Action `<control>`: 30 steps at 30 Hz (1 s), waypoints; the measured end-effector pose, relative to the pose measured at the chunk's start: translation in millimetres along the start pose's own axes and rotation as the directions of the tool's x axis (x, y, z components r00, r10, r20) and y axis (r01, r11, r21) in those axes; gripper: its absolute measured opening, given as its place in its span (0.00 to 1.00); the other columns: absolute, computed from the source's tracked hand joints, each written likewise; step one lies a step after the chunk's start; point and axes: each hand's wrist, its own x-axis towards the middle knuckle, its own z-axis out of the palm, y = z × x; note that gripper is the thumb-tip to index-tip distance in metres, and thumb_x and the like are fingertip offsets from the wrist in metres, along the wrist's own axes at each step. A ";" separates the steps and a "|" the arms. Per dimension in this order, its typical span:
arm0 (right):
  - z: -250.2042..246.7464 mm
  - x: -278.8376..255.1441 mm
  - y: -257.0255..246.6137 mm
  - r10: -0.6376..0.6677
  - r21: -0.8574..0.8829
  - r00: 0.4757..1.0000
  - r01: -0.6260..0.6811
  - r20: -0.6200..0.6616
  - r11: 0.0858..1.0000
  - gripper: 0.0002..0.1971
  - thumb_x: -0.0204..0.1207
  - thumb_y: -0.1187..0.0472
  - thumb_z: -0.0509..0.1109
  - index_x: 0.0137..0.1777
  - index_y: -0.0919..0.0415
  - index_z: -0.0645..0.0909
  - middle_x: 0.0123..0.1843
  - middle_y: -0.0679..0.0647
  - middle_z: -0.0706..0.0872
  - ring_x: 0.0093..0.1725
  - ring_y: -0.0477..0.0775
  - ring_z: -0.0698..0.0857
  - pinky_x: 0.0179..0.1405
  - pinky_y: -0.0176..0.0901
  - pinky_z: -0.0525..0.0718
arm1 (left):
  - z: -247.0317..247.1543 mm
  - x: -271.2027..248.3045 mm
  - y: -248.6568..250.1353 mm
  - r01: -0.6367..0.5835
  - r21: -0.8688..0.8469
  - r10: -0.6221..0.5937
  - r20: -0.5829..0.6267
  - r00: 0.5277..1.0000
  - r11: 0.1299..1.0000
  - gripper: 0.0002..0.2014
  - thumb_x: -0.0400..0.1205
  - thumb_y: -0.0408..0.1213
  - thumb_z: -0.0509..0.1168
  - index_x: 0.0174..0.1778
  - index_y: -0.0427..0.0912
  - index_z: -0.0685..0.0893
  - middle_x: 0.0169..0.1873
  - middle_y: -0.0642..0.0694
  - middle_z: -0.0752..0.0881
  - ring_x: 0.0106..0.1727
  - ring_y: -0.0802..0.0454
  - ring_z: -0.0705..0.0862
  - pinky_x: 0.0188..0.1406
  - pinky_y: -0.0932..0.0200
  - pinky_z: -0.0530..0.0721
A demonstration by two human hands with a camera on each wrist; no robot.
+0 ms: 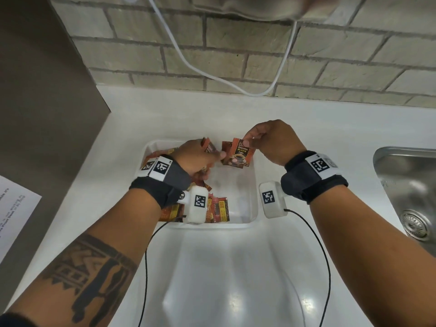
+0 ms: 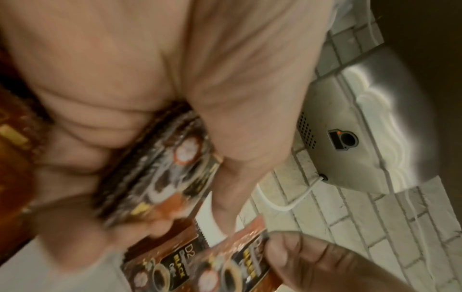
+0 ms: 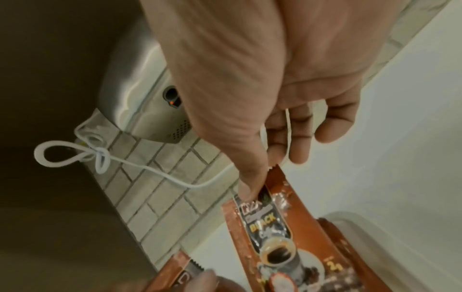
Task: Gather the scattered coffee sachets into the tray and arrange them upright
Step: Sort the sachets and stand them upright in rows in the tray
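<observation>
White table (image 1: 295,128) is backed by a grey brick wall (image 1: 236,48), with a steel sink (image 1: 405,175) set in at the right and a sheet of printed paper (image 1: 14,208) lying at the near left. A white cable (image 1: 188,64) is seen looping down the wall from a metal appliance (image 3: 130,102) mounted above. On the table, between both forearms, a translucent white tray (image 1: 250,185) is placed.

Coffee sachets (image 1: 217,208) are piled flat along the left side and near edge of the tray, partly hidden under the left wrist. The left hand (image 1: 195,159) is held over the far left part of the tray, its fingers curled round a sachet (image 1: 208,146) whose top end sticks up past the knuckles. The right hand (image 1: 271,140) is raised over the far edge of the tray, and a black-coffee sachet (image 1: 240,152) is pinched at its top edge between thumb and fingertips, hanging roughly upright with its printed face toward the near side. Another sachet is seen just behind it. The two held sachets are close together but whether they touch cannot be told.
</observation>
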 end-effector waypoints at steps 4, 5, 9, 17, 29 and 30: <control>13.9 1.1 6.4 0.033 -0.090 0.999 -0.033 0.000 0.995 0.04 0.76 0.59 0.76 0.47 0.54 0.93 0.38 0.35 0.79 0.48 0.42 0.78 0.36 0.19 0.66 | 5.6 -3.9 1.2 0.068 0.271 -0.118 0.172 0.978 0.960 0.18 0.81 0.50 0.72 0.52 0.36 0.86 0.32 0.47 0.89 0.28 0.53 0.84 0.32 0.60 0.89; 18.0 2.4 7.2 0.046 -0.101 0.999 -0.045 0.001 0.994 0.04 0.76 0.60 0.76 0.46 0.54 0.93 0.38 0.37 0.80 0.48 0.44 0.79 0.34 0.19 0.67 | 10.8 -0.8 -0.4 0.046 0.310 -0.114 0.204 0.972 0.950 0.20 0.81 0.52 0.72 0.53 0.35 0.87 0.35 0.45 0.91 0.30 0.52 0.86 0.38 0.58 0.91; 31.9 12.0 9.4 0.073 -0.162 0.997 -0.068 0.027 0.984 0.10 0.75 0.63 0.72 0.38 0.51 0.92 0.44 0.48 0.89 0.50 0.51 0.87 0.28 0.20 0.71 | 33.5 16.0 -0.5 -0.017 0.485 -0.137 0.280 0.950 0.874 0.25 0.80 0.57 0.70 0.51 0.33 0.91 0.47 0.40 0.93 0.41 0.48 0.88 0.62 0.43 0.86; 36.6 21.0 15.9 0.090 -0.241 0.995 -0.077 0.043 0.968 0.07 0.77 0.61 0.74 0.43 0.47 0.90 0.51 0.49 0.77 0.50 0.50 0.80 0.33 0.29 0.70 | 45.3 43.9 7.1 0.000 0.654 -0.177 0.205 0.963 0.757 0.20 0.81 0.52 0.68 0.52 0.38 0.91 0.47 0.42 0.91 0.45 0.48 0.85 0.61 0.51 0.83; 34.5 20.4 14.7 0.038 -0.187 0.999 -0.031 0.036 0.982 0.06 0.77 0.63 0.76 0.50 0.51 0.89 0.54 0.50 0.77 0.50 0.47 0.77 0.44 0.34 0.71 | 44.4 46.4 -0.7 0.021 0.533 -0.164 0.222 0.961 0.846 0.26 0.80 0.57 0.71 0.55 0.34 0.90 0.52 0.36 0.92 0.50 0.40 0.88 0.64 0.44 0.85; 34.2 20.2 14.5 0.041 -0.180 0.998 -0.034 0.037 0.983 0.06 0.76 0.63 0.76 0.50 0.51 0.89 0.54 0.50 0.77 0.50 0.48 0.77 0.40 0.33 0.71 | 44.4 45.5 0.0 0.019 0.532 -0.160 0.221 0.962 0.847 0.26 0.80 0.57 0.70 0.54 0.34 0.90 0.51 0.37 0.92 0.48 0.42 0.88 0.64 0.45 0.86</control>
